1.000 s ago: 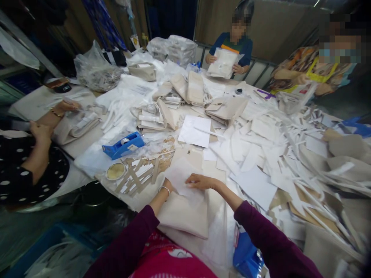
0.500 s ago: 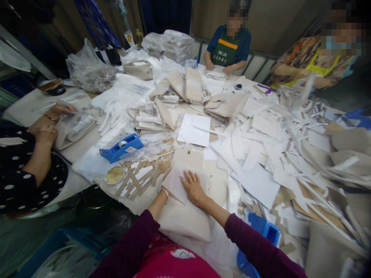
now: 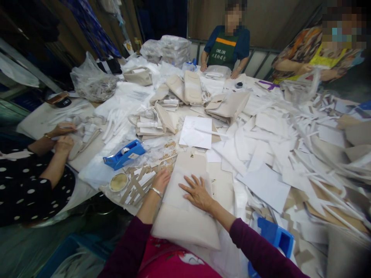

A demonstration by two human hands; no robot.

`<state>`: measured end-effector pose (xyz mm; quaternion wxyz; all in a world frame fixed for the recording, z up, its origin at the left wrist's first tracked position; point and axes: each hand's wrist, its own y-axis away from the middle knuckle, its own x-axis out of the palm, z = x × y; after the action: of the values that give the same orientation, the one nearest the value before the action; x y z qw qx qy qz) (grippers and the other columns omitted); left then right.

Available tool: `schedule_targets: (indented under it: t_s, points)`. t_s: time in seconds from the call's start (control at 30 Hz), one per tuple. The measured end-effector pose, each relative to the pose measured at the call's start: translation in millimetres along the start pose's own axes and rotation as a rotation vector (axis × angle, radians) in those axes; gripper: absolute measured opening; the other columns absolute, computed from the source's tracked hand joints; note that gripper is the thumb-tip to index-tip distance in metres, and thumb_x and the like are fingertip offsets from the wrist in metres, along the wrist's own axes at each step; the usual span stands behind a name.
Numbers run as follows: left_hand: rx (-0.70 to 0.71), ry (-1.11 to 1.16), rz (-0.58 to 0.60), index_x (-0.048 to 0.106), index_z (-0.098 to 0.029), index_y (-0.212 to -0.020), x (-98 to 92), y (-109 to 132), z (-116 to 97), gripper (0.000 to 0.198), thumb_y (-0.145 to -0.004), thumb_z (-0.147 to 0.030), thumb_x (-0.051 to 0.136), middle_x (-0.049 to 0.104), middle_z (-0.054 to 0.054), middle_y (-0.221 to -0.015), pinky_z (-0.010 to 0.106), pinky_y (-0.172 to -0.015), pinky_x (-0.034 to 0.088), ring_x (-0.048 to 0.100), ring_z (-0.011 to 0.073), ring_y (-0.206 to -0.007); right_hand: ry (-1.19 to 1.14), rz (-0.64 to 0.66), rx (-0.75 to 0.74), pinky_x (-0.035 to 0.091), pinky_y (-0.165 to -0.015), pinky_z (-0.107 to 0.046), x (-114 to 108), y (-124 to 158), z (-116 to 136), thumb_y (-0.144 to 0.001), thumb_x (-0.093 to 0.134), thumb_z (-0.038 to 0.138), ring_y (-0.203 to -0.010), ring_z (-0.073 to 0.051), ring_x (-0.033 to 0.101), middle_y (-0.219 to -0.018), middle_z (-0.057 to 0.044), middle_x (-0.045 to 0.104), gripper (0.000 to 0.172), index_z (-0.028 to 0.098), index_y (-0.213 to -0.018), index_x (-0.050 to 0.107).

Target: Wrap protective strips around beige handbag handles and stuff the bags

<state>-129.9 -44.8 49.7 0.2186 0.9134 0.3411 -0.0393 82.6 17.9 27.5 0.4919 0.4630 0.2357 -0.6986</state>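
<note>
since half a second ago the left hand (image 3: 161, 180) has come out from behind the sheet (image 3: 178, 193) and now sits at its left edge, knuckles up; whether its fingers pinch that edge i cannot tell. right hand (image 3: 197, 192) lies flat and open on the sheet, fingers spread, seemingly pressing it smooth against the beige bag (image 3: 185, 229) beneath, which overhangs the near edge of the surface (image 3: 222, 181) towards the person's lap. just left lie card strips (image 3: 138, 182), a yellowish disc (image 3: 118, 182) and a blue tape dispenser (image 3: 123, 153), kept within reach, it seems.
</note>
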Motion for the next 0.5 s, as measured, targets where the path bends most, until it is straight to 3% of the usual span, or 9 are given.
schedule_targets:
  t_s: [0.1,0.2,0.27,0.33,0.5]
  points:
    - [0.142,-0.171,-0.024,0.060,-0.017,-0.102,3.3,-9,-26,0.036,-0.071,-0.001,0.050,0.060,0.008,-0.105,0.044,-0.103,0.038,0.051,0.0230,-0.111,-0.009,-0.015,-0.005,0.009,-0.104,-0.067,2,0,-1,-0.091,0.037,0.057,-0.138,-0.037,0.015,-0.154,-0.001,0.023,0.051,0.046,-0.140,0.032]
    - [0.378,-0.368,0.159,0.061,-0.018,-0.097,34.0,-6,-36,0.045,-0.065,0.005,0.040,0.060,0.005,-0.103,0.036,-0.100,0.040,0.052,0.0181,-0.105,-0.017,-0.026,-0.013,0.009,-0.103,-0.069,3,-1,-2,-0.091,0.036,0.059,-0.138,-0.038,0.013,-0.154,-0.002,0.024,0.052,0.045,-0.140,0.033]
    - [0.499,-0.572,0.279,0.060,-0.018,-0.094,56.6,-1,-28,0.043,-0.066,0.004,0.037,0.061,0.006,-0.096,0.034,-0.091,0.044,0.053,0.0177,-0.095,-0.024,-0.033,-0.015,0.008,-0.103,-0.069,3,-1,-3,-0.090,0.038,0.059,-0.138,-0.038,0.013,-0.153,-0.002,0.026,0.051,0.044,-0.139,0.036]
    - [0.509,-0.728,0.302,0.060,-0.017,-0.090,70.3,4,-11,0.035,-0.070,0.001,0.038,0.062,0.007,-0.091,0.035,-0.086,0.045,0.053,0.0195,-0.089,-0.034,-0.043,-0.020,0.008,-0.103,-0.068,4,-2,-4,-0.089,0.042,0.058,-0.137,-0.038,0.014,-0.153,-0.002,0.025,0.050,0.043,-0.137,0.040]
    - [0.484,-0.838,0.250,0.060,-0.017,-0.092,67.6,3,24,0.030,-0.079,-0.003,0.036,0.060,0.009,-0.095,0.036,-0.087,0.042,0.050,0.0218,-0.093,-0.155,-0.135,-0.027,0.012,-0.108,-0.061,9,-2,-13,-0.091,0.046,0.047,-0.136,-0.032,0.021,-0.151,-0.005,0.029,0.044,0.032,-0.132,0.046]
